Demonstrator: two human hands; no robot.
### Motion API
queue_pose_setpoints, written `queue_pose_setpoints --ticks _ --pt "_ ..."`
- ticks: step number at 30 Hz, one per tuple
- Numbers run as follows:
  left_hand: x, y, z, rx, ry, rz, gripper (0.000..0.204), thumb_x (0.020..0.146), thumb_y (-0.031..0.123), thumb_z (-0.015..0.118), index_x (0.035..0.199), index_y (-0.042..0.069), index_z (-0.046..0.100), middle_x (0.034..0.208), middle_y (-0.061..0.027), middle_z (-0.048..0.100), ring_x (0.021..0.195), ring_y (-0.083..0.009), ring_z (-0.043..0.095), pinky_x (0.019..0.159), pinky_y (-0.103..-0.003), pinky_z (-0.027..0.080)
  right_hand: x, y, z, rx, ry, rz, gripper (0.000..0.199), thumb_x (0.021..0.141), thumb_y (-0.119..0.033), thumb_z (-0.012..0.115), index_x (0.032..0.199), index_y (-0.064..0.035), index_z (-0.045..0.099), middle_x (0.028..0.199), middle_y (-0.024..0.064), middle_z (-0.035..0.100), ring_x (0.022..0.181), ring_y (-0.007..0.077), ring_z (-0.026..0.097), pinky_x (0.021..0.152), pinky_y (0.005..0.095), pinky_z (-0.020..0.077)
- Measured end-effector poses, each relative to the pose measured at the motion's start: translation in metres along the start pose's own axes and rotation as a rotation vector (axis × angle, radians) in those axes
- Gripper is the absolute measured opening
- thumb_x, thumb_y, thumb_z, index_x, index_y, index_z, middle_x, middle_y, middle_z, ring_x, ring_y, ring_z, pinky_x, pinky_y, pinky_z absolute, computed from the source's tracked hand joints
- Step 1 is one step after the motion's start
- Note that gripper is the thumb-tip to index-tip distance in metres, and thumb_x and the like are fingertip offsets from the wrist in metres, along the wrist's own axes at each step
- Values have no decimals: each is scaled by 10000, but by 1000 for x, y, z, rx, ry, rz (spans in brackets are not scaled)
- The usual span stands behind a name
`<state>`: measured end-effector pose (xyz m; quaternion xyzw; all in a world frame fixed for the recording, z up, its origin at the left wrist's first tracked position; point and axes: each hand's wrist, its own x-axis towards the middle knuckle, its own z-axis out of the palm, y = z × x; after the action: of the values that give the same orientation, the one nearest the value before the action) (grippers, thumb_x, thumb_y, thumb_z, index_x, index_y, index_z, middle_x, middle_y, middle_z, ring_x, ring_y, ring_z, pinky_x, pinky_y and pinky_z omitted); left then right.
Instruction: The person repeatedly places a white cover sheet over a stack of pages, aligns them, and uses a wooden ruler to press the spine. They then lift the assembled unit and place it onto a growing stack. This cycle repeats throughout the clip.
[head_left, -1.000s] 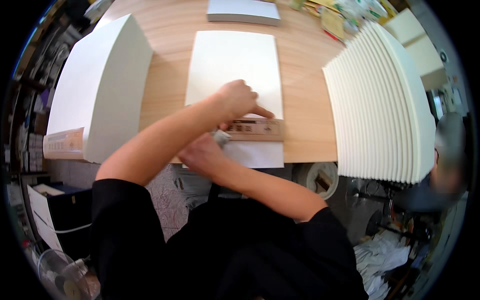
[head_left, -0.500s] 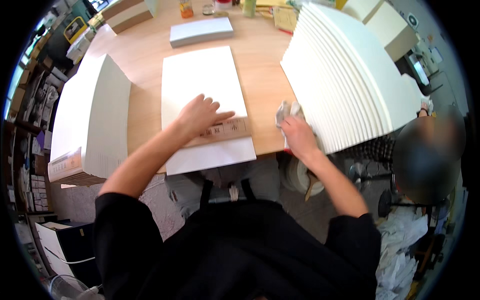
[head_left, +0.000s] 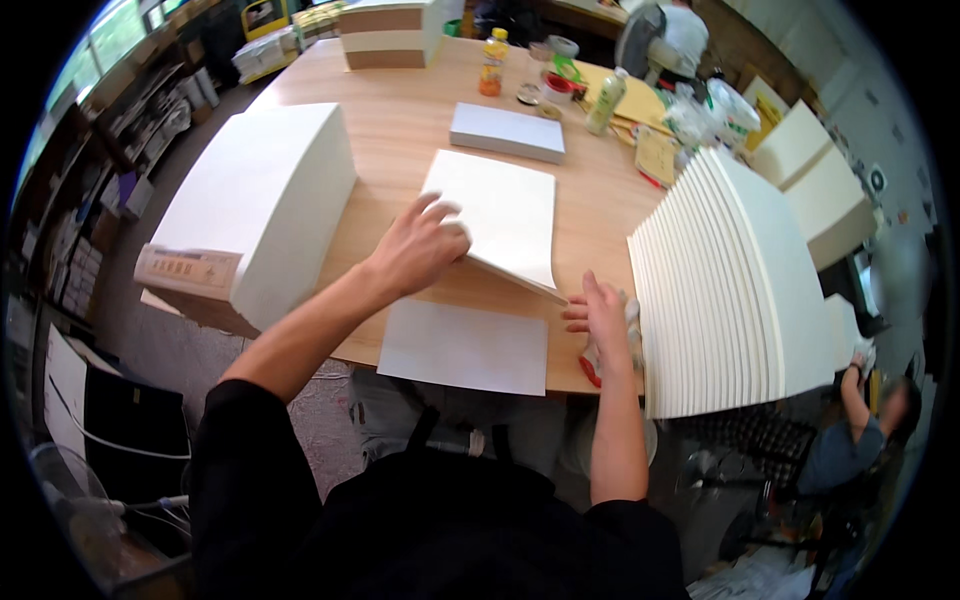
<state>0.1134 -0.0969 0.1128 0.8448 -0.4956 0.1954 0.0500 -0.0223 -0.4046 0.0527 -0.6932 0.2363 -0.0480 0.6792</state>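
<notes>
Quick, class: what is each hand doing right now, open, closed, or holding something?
Left hand: gripping the white folded board, lifting its edge.
Right hand: open, resting on a red-and-white object.

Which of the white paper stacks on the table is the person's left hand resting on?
The left hand rests on the thin stack at the table's centre, lifting its near edge; the block and fanned row go untouched.
</notes>
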Motion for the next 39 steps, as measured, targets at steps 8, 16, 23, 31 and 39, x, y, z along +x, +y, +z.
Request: queue_pose_setpoints --ticks 8,16,23,31,39 --pt "-84 -40 -168 359 456 -127 46 908 233 747 913 253 787 1321 93 735 1433 -195 525 1319 -516 247 5 -63 183 778 -409 35 401 1103 -231 532 1416 19 534 1255 126 706 1032 225 727 896 362 605" --pt "-334 -139 -169 194 408 -780 531 812 102 818 1317 252 758 1482 19 647 1422 -284 553 1241 -472 394 6 -126 377 392 -746 -263 279 1093 -207 594 1282 -2 584 921 30 700 651 105 627 528 253 491" --pt "-376 -175 -140 -648 591 -1022 569 784 76 826 1343 131 742 1405 -60 688 1279 -212 623 1126 -378 501 -2 -125 398 126 -640 -330 362 1049 -289 678 1190 30 577 823 36 661 538 64 471 464 240 344" --pt "-379 -180 -145 -614 566 -1033 712 902 400 835 1495 80 603 1372 -133 681 1181 -258 670 1026 -396 556 -16 -122 301 126 -594 -392 371 1071 -244 628 1318 33 613 906 62 733 585 51 530 513 211 428" --pt "-28 -41 -144 -623 631 -165 476 877 40 777 1339 12 663 1278 -135 727 1225 -271 681 1088 -400 521 -116 -60 101 -2 -390 -451 193 1054 -171 653 1135 -8 720 845 48 740 679 82 640 605 243 498"
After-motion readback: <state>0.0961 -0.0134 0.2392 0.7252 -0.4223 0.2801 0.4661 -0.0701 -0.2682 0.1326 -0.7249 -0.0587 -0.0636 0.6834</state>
